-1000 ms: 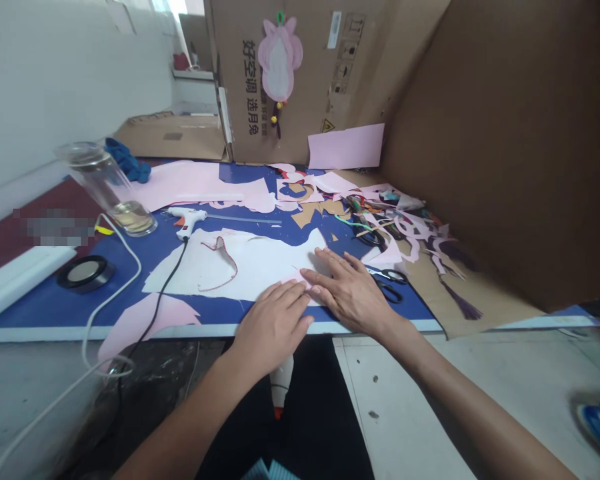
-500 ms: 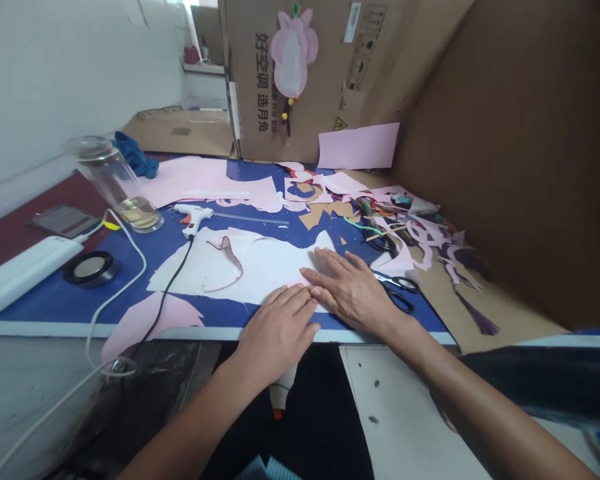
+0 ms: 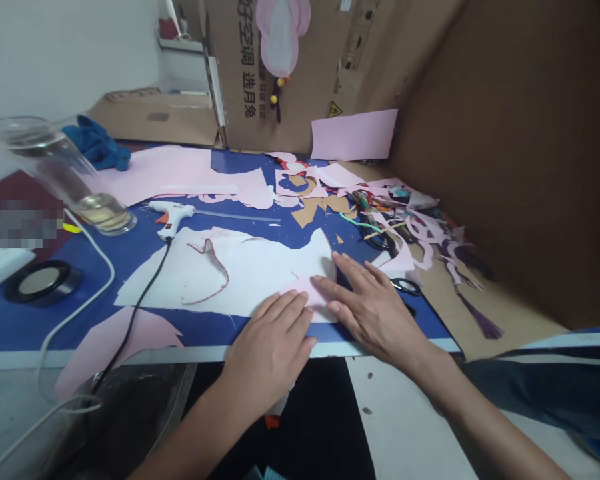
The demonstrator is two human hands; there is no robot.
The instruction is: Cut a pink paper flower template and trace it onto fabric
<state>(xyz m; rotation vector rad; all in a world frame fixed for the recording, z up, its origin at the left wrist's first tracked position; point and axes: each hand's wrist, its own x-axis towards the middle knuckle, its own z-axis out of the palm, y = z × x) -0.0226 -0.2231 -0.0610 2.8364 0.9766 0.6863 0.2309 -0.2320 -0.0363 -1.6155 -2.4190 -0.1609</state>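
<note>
A white cloth-like sheet with dark red stitching along its right edge lies at the front of the blue table. On it is a small pale pink piece, partly covered by my fingers. My left hand rests flat there, its fingers stretched out. Just to its right, my right hand has spread fingers touching the pink piece and the sheet's right side. A loose dark red stitched strip curls over the sheet's left part. Scissors with black handles are partly hidden behind my right hand.
A white glue gun with a black cord lies left of the sheet. A glass of liquid, black tape roll and white cable are further left. Pink scraps pile up at right, beside a large cardboard wall.
My right hand has shifted slightly right, away from my left, uncovering more of the pink piece. The left hand stays flat. The camera view has also moved.
</note>
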